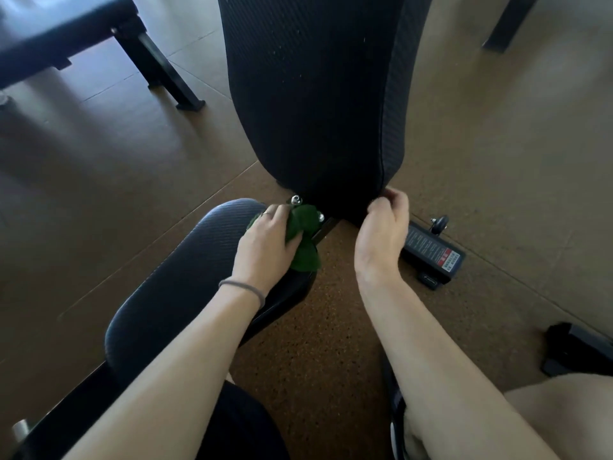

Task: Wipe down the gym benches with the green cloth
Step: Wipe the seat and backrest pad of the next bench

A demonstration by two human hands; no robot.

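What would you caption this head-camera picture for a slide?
Left hand presses the green cloth into the bench hinge while the right hand grips the back pad.

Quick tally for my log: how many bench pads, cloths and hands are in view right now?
Bench pads: 3: back pad, seat pad, second bench's pad at top left
Green cloth: 1, gripped by the left hand
Hands: 2: left hand, right hand gripping the back pad's lower edge
Total: 6
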